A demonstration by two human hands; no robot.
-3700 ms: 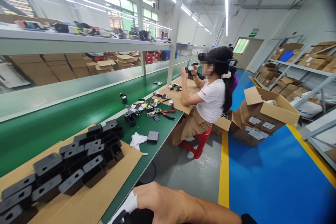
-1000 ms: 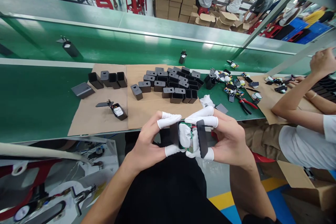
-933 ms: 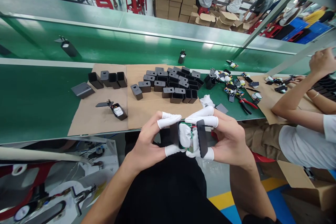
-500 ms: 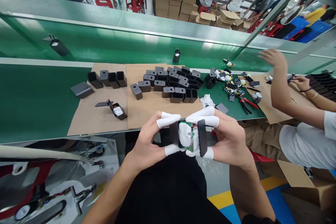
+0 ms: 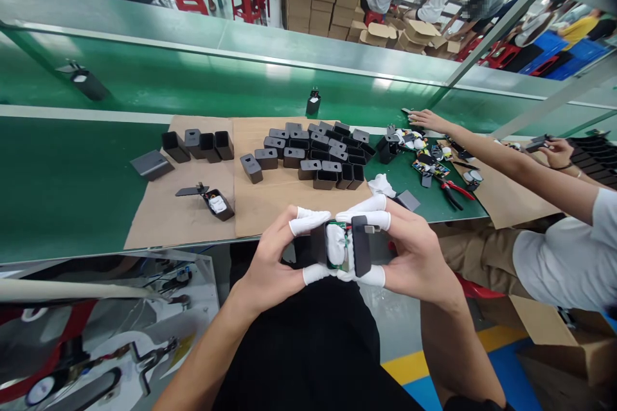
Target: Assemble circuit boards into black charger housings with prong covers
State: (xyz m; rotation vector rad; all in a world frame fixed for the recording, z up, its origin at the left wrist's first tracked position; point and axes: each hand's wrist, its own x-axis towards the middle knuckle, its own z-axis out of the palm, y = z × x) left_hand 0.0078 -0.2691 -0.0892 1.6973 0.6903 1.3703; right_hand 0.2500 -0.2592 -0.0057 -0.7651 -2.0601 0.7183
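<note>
Finger cots cover the fingertips of both my hands. My left hand grips a black plastic charger case between thumb and fingers. My right hand holds the charger's circuit board, which carries white padding, and the black end cap with metal prongs. The board sits partly inside the case's mouth, with white padding still showing between case and cap. On the cardboard to the left, another black charger lies with its cap off to one side and white filling visible.
Several empty black cases stand on the cardboard. Red-handled pliers lie right, beside loose circuit boards. A co-worker's arm reaches across there. Chargers stand on the green belt behind.
My right hand has moved left, bringing the board deeper into the case and the cap closer. Chargers on the belt have shifted left. The co-worker's hand has reached left to a piece on the belt.
</note>
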